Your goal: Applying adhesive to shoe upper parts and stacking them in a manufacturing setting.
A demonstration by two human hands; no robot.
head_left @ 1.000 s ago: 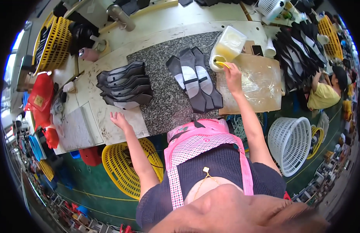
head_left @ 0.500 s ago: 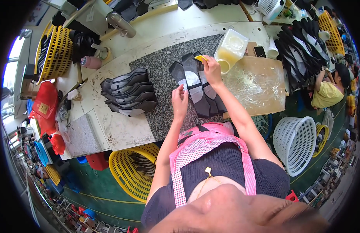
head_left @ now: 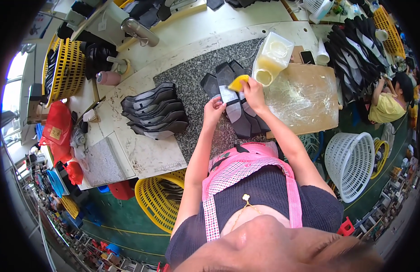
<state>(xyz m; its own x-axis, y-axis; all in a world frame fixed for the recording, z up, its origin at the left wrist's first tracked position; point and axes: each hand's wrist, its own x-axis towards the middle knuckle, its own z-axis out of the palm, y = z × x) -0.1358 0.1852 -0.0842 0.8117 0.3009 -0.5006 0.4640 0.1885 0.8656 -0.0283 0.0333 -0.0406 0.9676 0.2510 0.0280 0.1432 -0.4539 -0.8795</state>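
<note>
In my right hand (head_left: 254, 94) is a flat yellow scraper (head_left: 238, 83), its lower edge over the light grey patch of the top dark shoe-upper-like piece (head_left: 234, 111). My left hand (head_left: 214, 110) is closed, fingertips pinched at that piece's left edge beside its narrow black band; whether they grip it or something small, I cannot make out. More dark pieces lie fanned out underneath, on a speckled stone slab (head_left: 196, 68). Beyond my right hand a translucent plastic jug (head_left: 274, 51) with a cut-open mouth contains yellowish liquid.
Left of the slab lies an overlapping stack of similar pieces (head_left: 154, 111). A film-smeared cardboard sheet (head_left: 302, 97) is at right. Beside the bench stand a yellow basket (head_left: 151, 201) and a white basket (head_left: 350, 165). At far right a person (head_left: 388, 104) handles dark pieces.
My right hand and the scraper have come nearer, down the top piece, and the scraper's broad face now shows. My left hand has shifted slightly down, its fingers closer together.
</note>
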